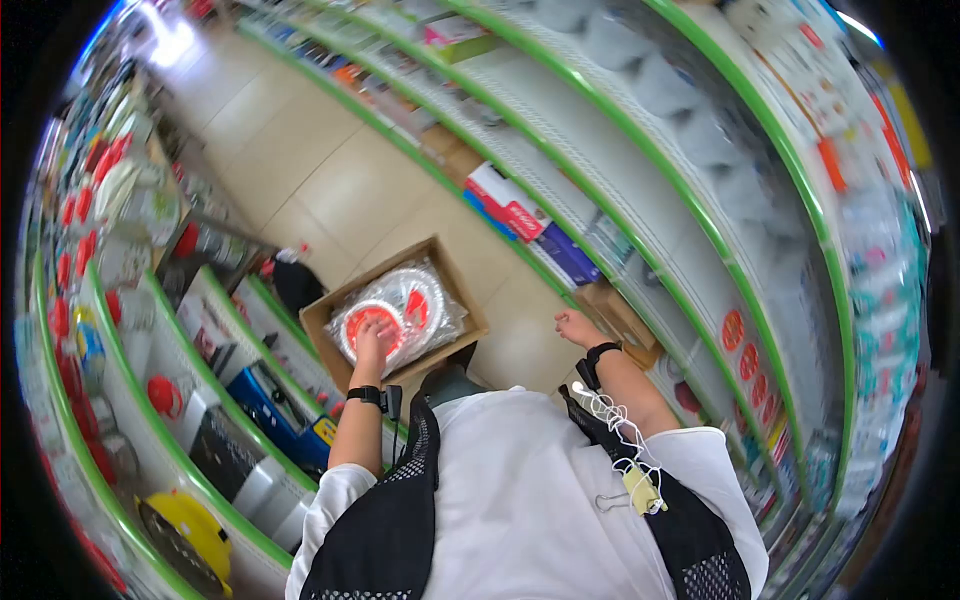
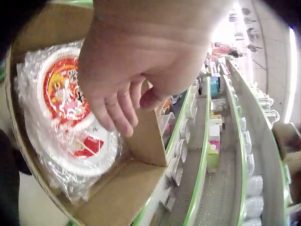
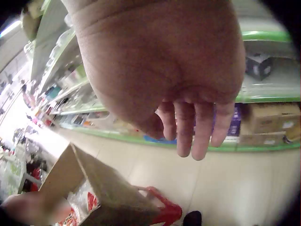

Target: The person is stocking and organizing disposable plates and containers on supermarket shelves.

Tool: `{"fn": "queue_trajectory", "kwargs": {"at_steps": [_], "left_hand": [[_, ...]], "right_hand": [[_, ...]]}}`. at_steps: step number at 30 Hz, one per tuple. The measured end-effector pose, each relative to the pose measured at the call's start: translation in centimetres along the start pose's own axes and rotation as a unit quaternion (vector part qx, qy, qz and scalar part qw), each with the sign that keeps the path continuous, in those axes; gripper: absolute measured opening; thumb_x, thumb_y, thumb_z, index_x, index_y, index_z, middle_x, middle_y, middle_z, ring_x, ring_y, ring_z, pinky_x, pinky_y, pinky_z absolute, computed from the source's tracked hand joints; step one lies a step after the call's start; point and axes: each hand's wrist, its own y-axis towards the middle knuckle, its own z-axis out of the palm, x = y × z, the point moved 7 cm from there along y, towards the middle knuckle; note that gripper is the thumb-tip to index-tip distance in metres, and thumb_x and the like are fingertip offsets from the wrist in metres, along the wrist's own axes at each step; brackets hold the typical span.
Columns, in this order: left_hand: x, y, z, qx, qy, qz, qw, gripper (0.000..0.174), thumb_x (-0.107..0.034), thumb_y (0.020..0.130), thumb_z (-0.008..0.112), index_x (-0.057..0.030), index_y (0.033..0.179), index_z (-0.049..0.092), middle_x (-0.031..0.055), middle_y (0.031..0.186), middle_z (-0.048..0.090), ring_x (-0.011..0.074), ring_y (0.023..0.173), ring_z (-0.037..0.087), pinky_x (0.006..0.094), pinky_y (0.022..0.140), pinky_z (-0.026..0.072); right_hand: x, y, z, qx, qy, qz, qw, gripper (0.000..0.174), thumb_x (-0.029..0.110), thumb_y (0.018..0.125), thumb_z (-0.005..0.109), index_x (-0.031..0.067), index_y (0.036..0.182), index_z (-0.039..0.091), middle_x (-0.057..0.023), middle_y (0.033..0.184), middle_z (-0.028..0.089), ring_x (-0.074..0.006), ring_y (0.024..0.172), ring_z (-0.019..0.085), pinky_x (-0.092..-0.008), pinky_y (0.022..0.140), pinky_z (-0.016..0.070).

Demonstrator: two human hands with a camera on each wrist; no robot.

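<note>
An open cardboard box (image 1: 470,318) holds round white plate-like items (image 1: 425,300) with red printed centres, wrapped in clear crinkled plastic (image 2: 70,183). Over the near side of the box my left hand (image 1: 372,340) hovers with its fingers loosely bent downward, overlapping one red centre (image 2: 63,89) in the head view. Nothing shows between those fingers in the left wrist view. My right hand (image 1: 580,328) hangs to the right of the box, beside the shelves. In the right wrist view its fingers (image 3: 200,127) droop loosely and hold nothing.
Green-edged shelves (image 1: 640,240) line the right side, with small boxes (image 1: 510,205) on the lowest level. Shelves on the left carry red-lidded jars (image 1: 165,395) and a blue box (image 1: 275,410). A red stool-like support (image 3: 164,207) shows below the cardboard box. Tiled floor (image 1: 320,190) runs ahead.
</note>
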Motion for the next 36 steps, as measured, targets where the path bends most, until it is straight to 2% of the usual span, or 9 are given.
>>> {"fn": "queue_trajectory", "kwargs": {"at_steps": [3,8,11,19,23,26,28,34,36], "left_hand": [[2.9,0.5,4.9,0.07,0.065,-0.143,0.985,0.036,-0.021,0.093,0.057,-0.0031,0.124,0.054,0.012,0.118,0.062,0.0256,0.109,0.061,0.0385,0.096,0.0471],[4.8,3.1,12.9,0.146,0.227,-0.111,0.957,0.044,-0.027,0.092,0.057,-0.0044,0.129,0.051,0.0114,0.122,0.061,0.0238,0.106,0.058,0.0376,0.09,0.0465],[7.6,2.2,18.9,0.179,0.222,-0.137,0.949,0.041,-0.024,0.093,0.054,-0.0071,0.13,0.051,0.0109,0.12,0.061,0.0237,0.098,0.059,0.0366,0.086,0.0481],[26.8,-8.0,32.8,0.28,0.291,-0.206,0.891,0.032,-0.023,0.093,0.053,-0.0083,0.121,0.053,0.0078,0.112,0.059,0.022,0.092,0.056,0.0333,0.076,0.0478],[38.5,-17.8,37.8,0.332,0.306,-0.298,0.841,0.031,-0.019,0.092,0.055,-0.0073,0.12,0.054,0.008,0.112,0.059,0.0223,0.091,0.056,0.0337,0.077,0.0487],[44.3,-24.3,42.1,0.354,0.344,-0.317,0.81,0.03,-0.017,0.092,0.055,-0.0066,0.12,0.054,0.0082,0.11,0.059,0.0225,0.093,0.057,0.0341,0.078,0.0495],[47.5,-26.5,45.2,0.369,0.36,-0.31,0.799,0.03,-0.016,0.092,0.055,-0.0062,0.12,0.054,0.0084,0.11,0.06,0.0227,0.093,0.057,0.0344,0.078,0.0499],[54.0,-28.5,54.3,0.37,0.371,-0.288,0.802,0.022,-0.019,0.092,0.056,-0.0062,0.111,0.056,0.0069,0.096,0.062,0.022,0.085,0.06,0.0329,0.074,0.0509],[56.3,-26.9,58.2,0.391,0.392,-0.219,0.803,0.019,-0.019,0.091,0.057,-0.0065,0.105,0.057,0.0057,0.09,0.06,0.021,0.078,0.059,0.0315,0.068,0.0509]], "right_hand": [[-6.5,-6.7,-1.7,-0.04,0.127,0.097,0.986,0.03,0.014,0.089,0.055,0.0001,0.115,0.059,-0.0123,0.094,0.069,-0.0201,0.078,0.066,-0.033,0.071,0.0523],[-18.5,-18.6,1.4,-0.161,0.274,0.151,0.936,0.018,0.014,0.085,0.058,0.0019,0.096,0.065,-0.0117,0.085,0.069,-0.0202,0.068,0.065,-0.0334,0.063,0.0516],[-24.5,-26.7,5.5,-0.151,0.328,0.242,0.901,0.026,0.023,0.094,0.054,0.0065,0.111,0.062,-0.0123,0.096,0.069,-0.0204,0.077,0.066,-0.0346,0.065,0.0527],[-42.4,-48.0,22.9,-0.249,0.471,0.288,0.796,0.024,0.023,0.089,0.053,0.0017,0.093,0.063,-0.0123,0.089,0.07,-0.0204,0.065,0.065,-0.031,0.05,0.0478],[-52.1,-56.9,36.9,-0.291,0.629,0.303,0.654,0.019,0.018,0.089,0.054,0.001,0.095,0.062,-0.016,0.089,0.067,-0.0251,0.064,0.065,-0.0387,0.051,0.0511],[-52.3,-63.8,42.4,-0.363,0.673,0.335,0.55,0.017,0.015,0.089,0.055,-0.0001,0.092,0.061,-0.0176,0.083,0.066,-0.0274,0.06,0.063,-0.0418,0.049,0.0506],[-52.9,-65.5,44.7,-0.41,0.582,0.284,0.643,0.019,0.017,0.089,0.055,-0.001,0.083,0.059,-0.018,0.073,0.062,-0.0275,0.055,0.059,-0.0422,0.045,0.0487],[-52.8,-65.5,47.8,-0.433,0.435,0.316,0.723,0.023,0.022,0.086,0.059,0.0001,0.083,0.066,-0.016,0.076,0.068,-0.0298,0.059,0.066,-0.0393,0.052,0.0527],[-53.9,-62.1,49.4,-0.305,0.108,0.381,0.866,0.022,0.022,0.085,0.06,0.0018,0.081,0.068,-0.0152,0.079,0.069,-0.0267,0.067,0.068,-0.0375,0.058,0.0542]]}}
